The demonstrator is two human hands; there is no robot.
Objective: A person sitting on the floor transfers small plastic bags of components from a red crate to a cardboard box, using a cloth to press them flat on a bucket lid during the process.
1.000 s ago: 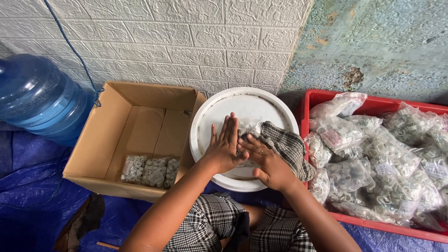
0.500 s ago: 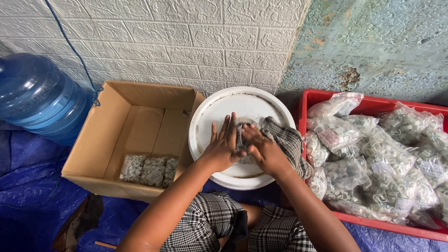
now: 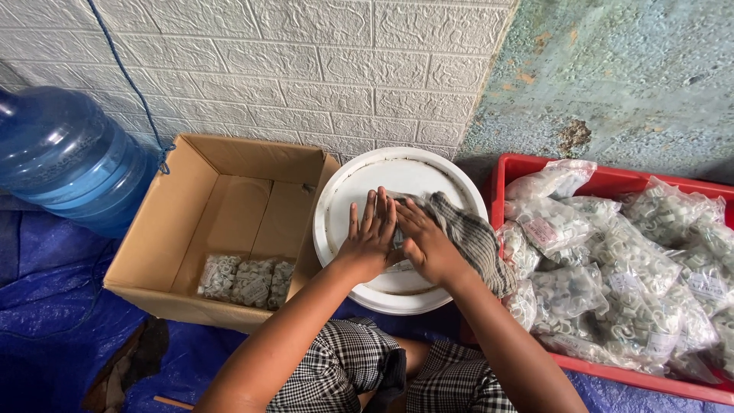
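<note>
- The left hand lies flat, palm down, on the round white plastic lid, its fingers stretched straight and slightly apart, clamped on nothing.
- The right hand lies just beside it, touching it at the thumb side, fingers held together and pressed down on a small clear plastic bag that is mostly hidden under both palms; whether those fingers grip the bag I cannot tell.
- The bag sits near the middle of the white lid, between the 2 hands.
- A grey checked cloth is draped over the lid's right edge, touching the right hand and wrist.
- Left of the lid stands an open brown cardboard box, with a few clear bags of small pale parts lying in a row on its floor by the near wall.
- Right of the lid, a red plastic crate is piled with many more such filled clear bags.
- A large blue water bottle lies at far left on a blue tarpaulin, against a white brick wall.
</note>
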